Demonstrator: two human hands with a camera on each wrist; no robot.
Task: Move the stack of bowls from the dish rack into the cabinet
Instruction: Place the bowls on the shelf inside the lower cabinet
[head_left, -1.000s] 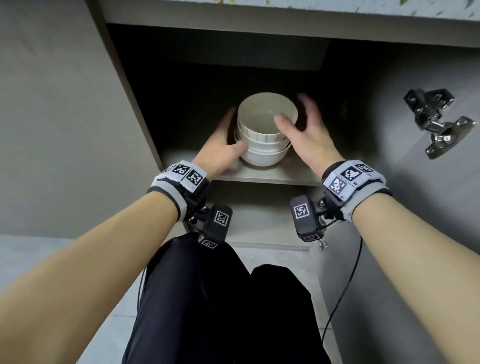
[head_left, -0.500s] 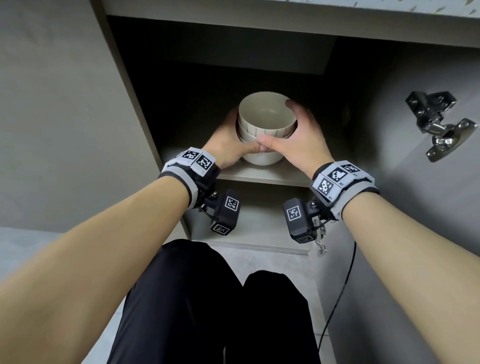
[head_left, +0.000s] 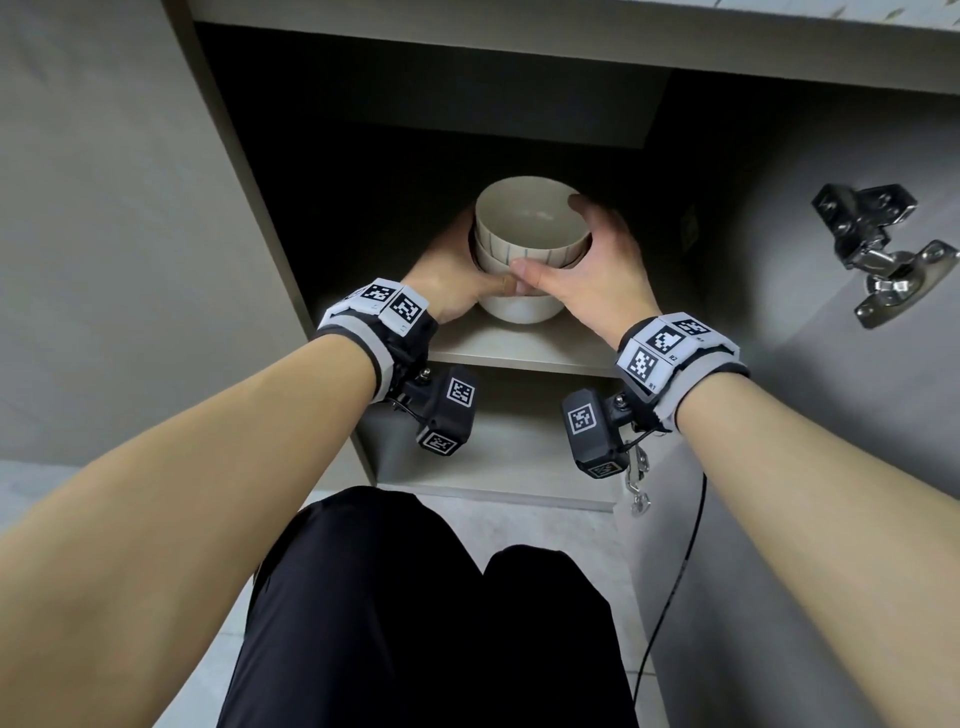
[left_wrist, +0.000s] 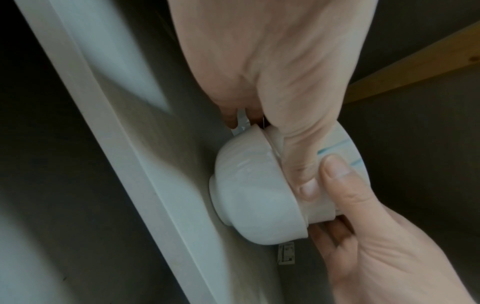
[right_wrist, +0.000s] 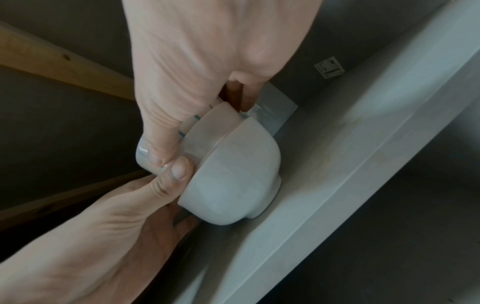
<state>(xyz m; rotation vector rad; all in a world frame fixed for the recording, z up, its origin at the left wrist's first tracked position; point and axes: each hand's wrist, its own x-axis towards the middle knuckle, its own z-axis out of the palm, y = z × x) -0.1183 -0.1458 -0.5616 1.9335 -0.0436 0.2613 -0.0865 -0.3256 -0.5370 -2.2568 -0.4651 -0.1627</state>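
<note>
A stack of white bowls stands on the cabinet shelf, the top one marked with thin blue lines. My left hand grips the stack's left side, thumb across the front. From the right, my right hand wraps it, thumb on the front and fingers reaching round the back rim. The two thumbs meet at the front. In the left wrist view the stack has its foot on the shelf. The right wrist view shows the bowls the same way, held between both hands.
The cabinet's left wall stands close beside my left wrist. An open door with a metal hinge is at the right. A lower shelf lies under the wrist cameras. My dark trousers fill the bottom of the view.
Both hands closed onto the stack from loose, spread positions. The stack and hands have shifted slightly deeper onto the shelf.
</note>
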